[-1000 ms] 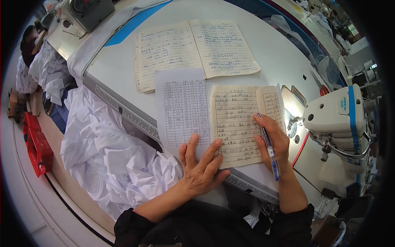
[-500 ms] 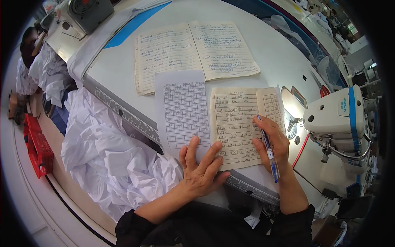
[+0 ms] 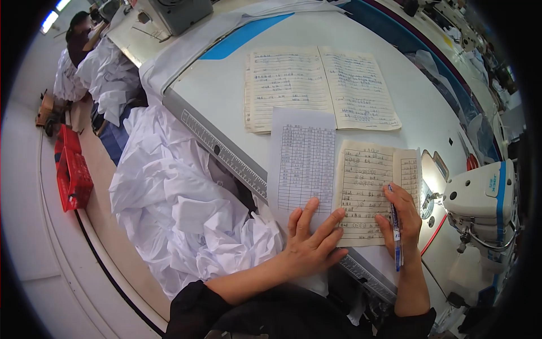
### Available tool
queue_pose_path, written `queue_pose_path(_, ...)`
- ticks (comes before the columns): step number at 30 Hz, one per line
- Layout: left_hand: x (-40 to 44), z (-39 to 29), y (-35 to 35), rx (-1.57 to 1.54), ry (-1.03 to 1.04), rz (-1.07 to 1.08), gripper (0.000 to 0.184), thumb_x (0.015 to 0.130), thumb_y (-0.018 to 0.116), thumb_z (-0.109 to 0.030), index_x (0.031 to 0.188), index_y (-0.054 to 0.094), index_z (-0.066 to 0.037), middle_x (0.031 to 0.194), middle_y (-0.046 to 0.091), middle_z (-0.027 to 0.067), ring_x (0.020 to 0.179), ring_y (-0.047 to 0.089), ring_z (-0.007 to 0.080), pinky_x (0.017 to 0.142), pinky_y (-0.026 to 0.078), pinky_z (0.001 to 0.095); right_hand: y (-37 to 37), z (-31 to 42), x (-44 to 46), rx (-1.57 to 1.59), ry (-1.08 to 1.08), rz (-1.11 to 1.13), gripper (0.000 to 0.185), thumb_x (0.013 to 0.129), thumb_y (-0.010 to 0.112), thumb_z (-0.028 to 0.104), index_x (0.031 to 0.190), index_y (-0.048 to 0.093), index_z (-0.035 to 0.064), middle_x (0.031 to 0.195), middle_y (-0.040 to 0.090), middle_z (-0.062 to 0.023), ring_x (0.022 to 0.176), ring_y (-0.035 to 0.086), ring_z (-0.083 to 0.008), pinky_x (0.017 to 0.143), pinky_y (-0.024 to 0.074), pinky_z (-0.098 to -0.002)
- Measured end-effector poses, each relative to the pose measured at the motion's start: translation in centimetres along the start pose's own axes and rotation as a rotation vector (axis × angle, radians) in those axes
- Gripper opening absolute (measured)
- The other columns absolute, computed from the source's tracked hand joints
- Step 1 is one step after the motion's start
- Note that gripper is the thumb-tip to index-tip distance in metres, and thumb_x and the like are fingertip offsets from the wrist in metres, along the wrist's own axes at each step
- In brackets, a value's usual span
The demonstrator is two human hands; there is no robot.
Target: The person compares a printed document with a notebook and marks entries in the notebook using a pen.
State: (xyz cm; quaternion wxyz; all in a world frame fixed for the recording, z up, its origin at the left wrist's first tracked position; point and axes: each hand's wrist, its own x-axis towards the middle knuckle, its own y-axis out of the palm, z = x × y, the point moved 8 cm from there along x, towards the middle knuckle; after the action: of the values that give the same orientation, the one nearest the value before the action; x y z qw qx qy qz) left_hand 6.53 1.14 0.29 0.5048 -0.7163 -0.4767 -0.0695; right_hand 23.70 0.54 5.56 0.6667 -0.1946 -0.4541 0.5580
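Observation:
My left hand [image 3: 314,243] lies with fingers spread across the lower part of a printed table sheet [image 3: 305,164] and the left edge of a small handwritten notebook [image 3: 367,175]. In my right hand [image 3: 407,220] is a blue pen [image 3: 397,240], pinched between the fingers over the notebook's right side. The hand rests on the page; whether the pen tip touches paper is hidden. Behind these, a larger open notebook [image 3: 299,79] with handwritten lines lies flat, and the top of the printed sheet overlaps its lower edge.
A sewing machine [image 3: 477,195] stands to the right. White fabric [image 3: 175,209] hangs heaped at the left of the table, below its ruler edge [image 3: 226,155]. A red basket [image 3: 73,172] is on the floor. Another person [image 3: 82,37] sits at the far left beside another machine [image 3: 175,14].
The whole view has shifted, so the table, papers and hands appear further right and slightly lower. My hands keep nearly the same places on the papers, and the pen remains held.

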Motion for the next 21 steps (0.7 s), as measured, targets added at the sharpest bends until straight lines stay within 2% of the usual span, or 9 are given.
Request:
queue_pose_path(4, 0.0, 0.0, -0.3, -0.007, -0.035, -0.024, 0.037, 0.083, 0.063, -0.039, 0.102, 0.058, -0.008, 0.136, 0.051, 0.0083, 0.133, 0.031, 0.0445, 0.109, 0.012, 0.0528, 0.0, -0.1, -0.1, -0.009, 0.011, 0.006, 0.046, 0.070, 0.069, -0.003, 0.114, 0.056, -0.0022, 0.112, 0.061, -0.0221, 0.110, 0.057, -0.0379, 0.094, 0.0466, -0.0431)
queue_pose_path(7, -0.1, 0.1, -0.2, -0.040, -0.066, 0.007, 0.037, 0.083, 0.064, -0.037, 0.104, 0.059, -0.008, 0.137, 0.049, 0.0101, 0.134, 0.030, 0.0440, 0.109, 0.013, 0.0525, 0.0, -0.1, -0.1, -0.012, 0.012, 0.010, 0.046, 0.070, 0.069, -0.003, 0.114, 0.056, -0.0021, 0.112, 0.061, -0.0224, 0.110, 0.057, -0.0380, 0.094, 0.0466, -0.0432)
queue_pose_path(10, 0.0, 0.1, -1.0, -0.126, -0.092, -0.075, 0.037, 0.081, 0.067, -0.033, 0.106, 0.059, -0.008, 0.132, 0.049, 0.0146, 0.133, 0.032, 0.0429, 0.108, 0.017, 0.0526, 0.1, -0.2, -0.1, -0.010, 0.013, 0.011, 0.046, 0.071, 0.070, -0.002, 0.114, 0.055, -0.0019, 0.112, 0.061, -0.0225, 0.110, 0.057, -0.0380, 0.094, 0.0466, -0.0433)
queue_pose_path(12, 0.5, 0.2, -2.3, -0.238, -0.143, -0.155, 0.039, 0.076, 0.072, -0.024, 0.108, 0.059, -0.006, 0.125, 0.050, 0.0174, 0.128, 0.038, 0.0422, 0.103, 0.029, 0.0521, 0.1, -0.2, -0.1, -0.010, 0.014, 0.014, 0.046, 0.071, 0.070, -0.002, 0.114, 0.055, -0.0018, 0.112, 0.061, -0.0226, 0.110, 0.057, -0.0380, 0.094, 0.0466, -0.0434)
queue_pose_path(13, 0.8, 0.4, -2.7, -0.239, -0.144, -0.156, 0.039, 0.076, 0.072, -0.024, 0.108, 0.059, -0.006, 0.125, 0.050, 0.0174, 0.128, 0.038, 0.0422, 0.103, 0.029, 0.0521, 0.1, -0.3, -0.1, -0.013, 0.013, 0.013, 0.045, 0.071, 0.070, -0.001, 0.114, 0.056, -0.0017, 0.112, 0.061, -0.0225, 0.110, 0.057, -0.0380, 0.094, 0.0467, -0.0434)
queue_pose_path(16, 2.8, 1.2, -4.4, -0.207, -0.101, -0.127, 0.041, 0.070, 0.074, -0.010, 0.107, 0.058, -0.003, 0.120, 0.051, 0.0198, 0.120, 0.046, 0.0438, 0.094, 0.042, 0.0493, 0.1, -0.2, -0.1, -0.012, 0.018, 0.012, 0.044, 0.072, 0.070, 0.000, 0.114, 0.056, -0.0016, 0.112, 0.061, -0.0224, 0.110, 0.057, -0.0379, 0.094, 0.0466, -0.0435)
queue_pose_path(18, 4.3, 2.3, -4.9, -0.166, -0.158, -0.059, 0.041, 0.071, 0.074, -0.009, 0.107, 0.058, 0.000, 0.121, 0.050, 0.0218, 0.120, 0.045, 0.0454, 0.095, 0.041, 0.0503, 0.1, -0.3, -0.1, -0.009, 0.021, 0.008, 0.044, 0.072, 0.070, 0.000, 0.114, 0.056, -0.0014, 0.112, 0.061, -0.0223, 0.110, 0.057, -0.0379, 0.094, 0.0466, -0.0435)
queue_pose_path(19, 4.7, 2.8, -4.7, -0.123, -0.173, -0.010, 0.046, 0.073, 0.075, -0.017, 0.110, 0.055, 0.001, 0.125, 0.045, 0.0234, 0.124, 0.040, 0.0475, 0.100, 0.036, 0.0533, 0.1, -0.3, -0.1, -0.010, 0.018, 0.007, 0.044, 0.072, 0.070, 0.000, 0.114, 0.056, -0.0014, 0.112, 0.061, -0.0222, 0.110, 0.057, -0.0379, 0.094, 0.0465, -0.0435)
queue_pose_path(21, 4.8, 3.4, -3.6, -0.067, -0.194, 0.065, 0.051, 0.074, 0.076, -0.023, 0.113, 0.054, 0.001, 0.128, 0.043, 0.0242, 0.126, 0.036, 0.0479, 0.103, 0.032, 0.0542, 0.1, -0.3, -0.2, -0.012, 0.012, 0.005, 0.044, 0.072, 0.070, 0.000, 0.114, 0.056, -0.0013, 0.112, 0.061, -0.0221, 0.110, 0.057, -0.0378, 0.094, 0.0464, -0.0435)
